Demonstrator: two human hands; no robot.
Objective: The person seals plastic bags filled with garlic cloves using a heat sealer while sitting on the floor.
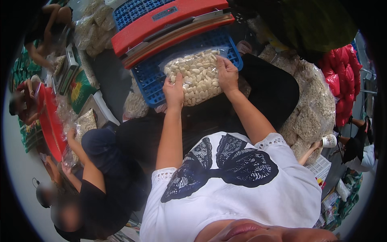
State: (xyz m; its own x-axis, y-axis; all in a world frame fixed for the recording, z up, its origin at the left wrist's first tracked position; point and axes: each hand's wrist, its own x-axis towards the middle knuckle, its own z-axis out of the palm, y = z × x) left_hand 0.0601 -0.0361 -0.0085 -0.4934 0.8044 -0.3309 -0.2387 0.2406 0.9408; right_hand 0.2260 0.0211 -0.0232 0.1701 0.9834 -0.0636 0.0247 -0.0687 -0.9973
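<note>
Between my two hands is a clear plastic bag [199, 77] full of pale, flat beans or seeds. My left hand [174, 90] grips its left side, with the thumb laid over the front. At the upper right corner, my right hand [226, 74] pinches the bag's edge. The bag's flat top end points away from me, towards a red impulse-type bag sealer [169, 27]. That sealer rests across a blue plastic crate [148, 81], its long jaw facing me. Part of the crate's near side is hidden behind the bag and my hands.
Filled bags [308, 99] are heaped at the right, beside red packages [341, 81]. More filled bags [95, 27] lie at the upper left. A co-worker [99, 196] handles a bag at my left, near another red sealer [51, 121]. A scale [68, 69] stands beyond.
</note>
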